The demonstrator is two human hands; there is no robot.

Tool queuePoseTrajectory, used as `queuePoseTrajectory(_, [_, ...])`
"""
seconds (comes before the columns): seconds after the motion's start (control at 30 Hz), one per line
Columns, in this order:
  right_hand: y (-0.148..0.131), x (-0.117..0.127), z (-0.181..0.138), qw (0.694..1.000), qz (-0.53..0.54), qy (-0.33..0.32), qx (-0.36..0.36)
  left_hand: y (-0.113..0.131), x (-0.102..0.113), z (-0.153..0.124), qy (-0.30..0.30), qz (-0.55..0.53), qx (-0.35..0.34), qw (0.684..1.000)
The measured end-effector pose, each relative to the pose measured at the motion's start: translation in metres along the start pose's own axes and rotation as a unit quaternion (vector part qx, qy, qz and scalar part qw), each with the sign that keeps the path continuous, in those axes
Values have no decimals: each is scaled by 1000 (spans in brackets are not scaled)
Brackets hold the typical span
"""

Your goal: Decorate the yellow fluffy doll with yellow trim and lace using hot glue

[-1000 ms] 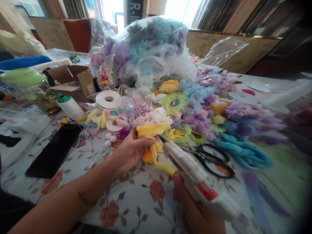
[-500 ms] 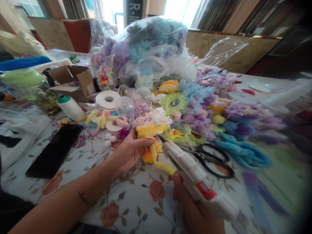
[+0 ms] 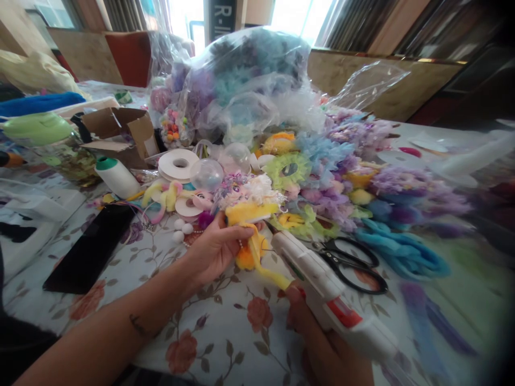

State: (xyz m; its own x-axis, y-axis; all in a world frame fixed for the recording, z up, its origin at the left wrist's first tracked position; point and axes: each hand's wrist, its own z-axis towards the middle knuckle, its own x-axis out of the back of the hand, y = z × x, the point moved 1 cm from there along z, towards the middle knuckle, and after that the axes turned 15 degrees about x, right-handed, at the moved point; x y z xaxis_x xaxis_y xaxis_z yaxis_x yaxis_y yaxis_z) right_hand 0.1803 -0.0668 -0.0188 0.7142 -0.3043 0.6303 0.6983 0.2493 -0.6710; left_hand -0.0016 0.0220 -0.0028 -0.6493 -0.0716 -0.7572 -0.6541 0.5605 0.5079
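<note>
Over the floral tablecloth (image 3: 225, 316), left hand (image 3: 219, 246) pinches a fuzzy yellow strip (image 3: 272, 276) between thumb and fingers; right hand (image 3: 328, 351) wraps around a white glue gun (image 3: 316, 268), thumb at the strip's lower end, nozzle near the left hand. Black-handled scissors (image 3: 330, 258) lie just beside the gun.

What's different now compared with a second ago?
Very little: the white glue gun in the right hand has shifted slightly to the right. Nothing was picked up or let go. The left hand still holds the yellow strip, and the scissors and black phone lie where they were.
</note>
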Motion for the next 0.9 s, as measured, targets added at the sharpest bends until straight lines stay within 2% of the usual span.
queuePoseTrajectory(0.17, [0,0,-1,1000,-10,-17,13,-1,-1,0,-1,-1,3,1000])
queuePoseTrajectory(0.4, [9,0,-7,1000,-10,1,16,-1,0,-2,-13,10,12,1000])
queuePoseTrajectory(0.53, [4,0,-5,1000,8,4,4,-1,0,-2,-8,15,10,1000])
queuePoseTrajectory(0.73, [-12,-3,6,995,95,-19,19,-1,0,-3,-5,25,14,1000])
queuePoseTrajectory(0.9, [-14,-5,8,987,149,-30,44,-2,1,-3,-17,29,13,999])
